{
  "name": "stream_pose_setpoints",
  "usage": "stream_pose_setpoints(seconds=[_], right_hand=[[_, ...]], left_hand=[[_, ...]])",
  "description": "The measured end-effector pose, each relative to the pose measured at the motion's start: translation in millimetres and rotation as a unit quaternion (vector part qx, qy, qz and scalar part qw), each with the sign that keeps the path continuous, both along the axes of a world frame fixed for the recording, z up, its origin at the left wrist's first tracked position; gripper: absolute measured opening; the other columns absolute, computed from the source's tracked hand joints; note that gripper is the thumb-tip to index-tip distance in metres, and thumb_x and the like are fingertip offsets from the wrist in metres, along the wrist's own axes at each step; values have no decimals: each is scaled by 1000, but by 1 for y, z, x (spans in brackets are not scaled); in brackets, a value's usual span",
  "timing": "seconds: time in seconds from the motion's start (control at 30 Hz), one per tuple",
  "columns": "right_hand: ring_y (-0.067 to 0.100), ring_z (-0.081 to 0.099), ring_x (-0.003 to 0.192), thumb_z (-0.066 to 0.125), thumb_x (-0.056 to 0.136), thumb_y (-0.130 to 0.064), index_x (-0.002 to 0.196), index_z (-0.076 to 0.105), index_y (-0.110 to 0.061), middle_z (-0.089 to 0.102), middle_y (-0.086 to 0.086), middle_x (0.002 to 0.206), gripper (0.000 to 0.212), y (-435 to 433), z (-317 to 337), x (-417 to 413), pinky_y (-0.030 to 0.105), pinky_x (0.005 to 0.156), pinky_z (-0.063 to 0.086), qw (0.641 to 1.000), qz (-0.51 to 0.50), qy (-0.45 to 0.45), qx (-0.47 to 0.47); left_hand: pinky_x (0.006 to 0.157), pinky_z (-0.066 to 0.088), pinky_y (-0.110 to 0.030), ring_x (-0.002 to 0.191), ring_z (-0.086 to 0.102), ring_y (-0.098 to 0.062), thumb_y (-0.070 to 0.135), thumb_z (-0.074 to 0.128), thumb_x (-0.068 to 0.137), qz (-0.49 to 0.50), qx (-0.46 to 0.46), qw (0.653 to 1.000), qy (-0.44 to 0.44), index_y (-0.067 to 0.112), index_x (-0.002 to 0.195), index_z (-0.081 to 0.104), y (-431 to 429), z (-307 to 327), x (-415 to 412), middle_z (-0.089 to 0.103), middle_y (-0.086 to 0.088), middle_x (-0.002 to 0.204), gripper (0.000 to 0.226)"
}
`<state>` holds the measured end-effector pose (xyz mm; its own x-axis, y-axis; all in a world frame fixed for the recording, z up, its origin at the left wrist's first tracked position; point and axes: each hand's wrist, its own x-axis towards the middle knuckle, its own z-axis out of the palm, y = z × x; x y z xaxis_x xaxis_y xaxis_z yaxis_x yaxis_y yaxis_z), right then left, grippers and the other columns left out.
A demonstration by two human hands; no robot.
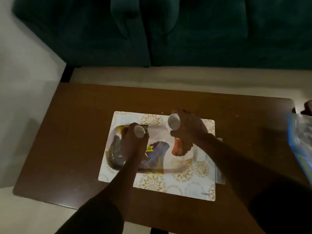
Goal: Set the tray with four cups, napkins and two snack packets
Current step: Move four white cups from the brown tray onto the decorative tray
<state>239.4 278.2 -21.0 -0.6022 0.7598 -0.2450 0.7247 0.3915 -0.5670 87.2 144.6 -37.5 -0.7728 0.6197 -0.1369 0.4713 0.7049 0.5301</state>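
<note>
A patterned tray (162, 130) with fan designs and a yellow price sticker lies on a white placemat with gold flowers (152, 182) in the middle of the brown table (76, 132). My left hand (133, 144) holds a small white cup (139, 131) above the tray's left part. My right hand (187, 127) grips a second white cup (173, 122), tilted with its mouth facing left, over the tray's far right edge. No napkins or snack packets are clearly seen.
A blue-edged plastic bag (301, 141) sits at the table's right edge. A dark green sofa (168, 31) stands beyond the table. A thin pale item (219, 159) pokes out from under the placemat's right side.
</note>
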Motion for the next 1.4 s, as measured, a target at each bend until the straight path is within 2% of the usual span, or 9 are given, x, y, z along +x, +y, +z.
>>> stream_pose_setpoints(seconds=[0.43,0.57,0.7,0.8,0.97,1.1,1.2,1.3,1.4], right_hand=[[24,63,103,80,67,-43,121,53,-28,65,3,116,62,-39,-44,-64,35,81,53,995,91,-38,-33],[28,52,122,77,67,-54,137,42,-27,50,5,138,83,-35,-39,-67,43,94,49,992,98,-46,-67],[28,28,140,77,66,-19,144,31,-34,23,-2,158,92,-23,-32,-65,43,102,39,969,208,-87,-101],[25,32,137,71,67,-4,145,30,-36,25,-4,158,94,-27,-34,-61,38,91,46,959,247,-135,-43],[29,62,105,76,70,-34,128,46,-22,61,7,118,67,-34,-39,-51,37,76,53,988,106,-112,19],[31,67,85,67,68,-68,105,53,-6,66,13,96,73,-47,-36,-46,34,65,54,985,-99,-143,-4],[25,69,79,65,70,-69,102,60,-5,70,10,90,72,-61,-36,-47,27,60,53,983,-148,-107,-7],[20,69,80,77,67,-57,111,58,-4,71,7,96,71,-71,-36,-47,11,45,28,990,-114,-78,-20],[23,71,86,79,70,-47,112,55,-3,71,11,102,66,-77,-38,-46,19,53,44,990,-106,-80,-36]], left_hand=[[78,36,-25,112,58,-27,34,78,74,-55,13,992,-111,20,119,60,-9,-32,-41,61,-7,124,50],[86,40,-31,126,48,-28,55,80,66,-141,-18,984,-110,28,145,37,-19,-30,-63,44,-9,143,94],[109,35,-53,143,30,-27,53,83,62,-296,-71,949,-81,37,151,25,-34,-31,-89,26,0,158,107],[105,40,-44,141,35,-27,19,77,76,-324,-80,941,-57,35,149,30,-33,-33,-89,27,6,159,88],[104,43,-48,124,54,-24,38,82,69,-227,-68,970,-56,24,132,50,-30,-30,-76,55,1,136,73],[79,43,-28,112,60,-25,47,83,66,-110,-18,993,-39,13,128,53,-30,-26,-47,64,-7,125,77],[91,47,-36,120,55,-25,27,86,68,-131,6,988,-77,13,136,46,-27,-29,-37,57,-9,132,80],[97,44,-37,127,51,-27,10,78,76,-145,-15,988,-43,14,145,38,-25,-30,-40,52,-10,138,79],[100,46,-37,130,50,-27,4,79,74,-180,19,982,-63,12,144,42,-20,-30,-42,53,-11,140,80]])
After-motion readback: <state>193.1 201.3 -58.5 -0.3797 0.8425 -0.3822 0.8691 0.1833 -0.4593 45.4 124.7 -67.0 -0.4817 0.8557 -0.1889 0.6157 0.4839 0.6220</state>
